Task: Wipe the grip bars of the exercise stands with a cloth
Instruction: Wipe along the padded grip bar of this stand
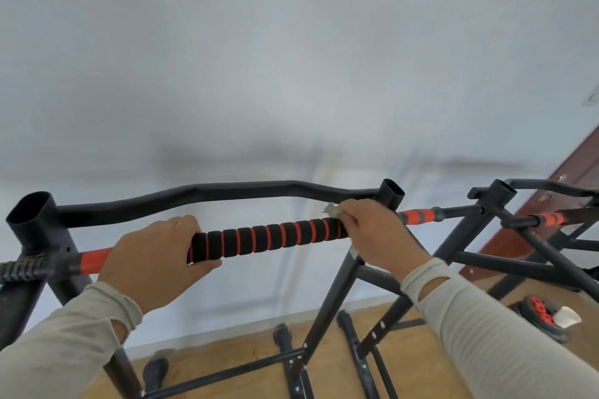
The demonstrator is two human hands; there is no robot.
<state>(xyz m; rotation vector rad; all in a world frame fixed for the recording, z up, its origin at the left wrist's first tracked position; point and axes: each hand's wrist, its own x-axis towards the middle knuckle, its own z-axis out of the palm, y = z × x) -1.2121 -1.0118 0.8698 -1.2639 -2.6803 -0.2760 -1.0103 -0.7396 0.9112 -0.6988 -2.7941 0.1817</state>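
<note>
Wall [291, 58]: pale and plain, beyond both hands.
Near stand [39, 230]: black tube frame; its posts rise just outside each hand and its curved top rail runs behind the knuckles.
Second stand [492, 201]: to the right of the right hand, with its own red-banded bar not yet reached.
Grip bar [265, 238]: black foam ringed in red, spanning between the two hands, red tube showing past each.
Left hand [155, 256]: fingers curled over the foam's left end, thumb under, gripping the bar to steady it.
Right hand [372, 230]: wrapped over the foam's right end, clenching the cloth against it.
Cloth [332, 210]: only a pale corner pokes out above the right fingers.
Doing it well: I would keep the left grip firm, hold the cloth wrapped round the foam, and draw it leftwards with a slight twist so the grooves and underside get wiped too.
</note>
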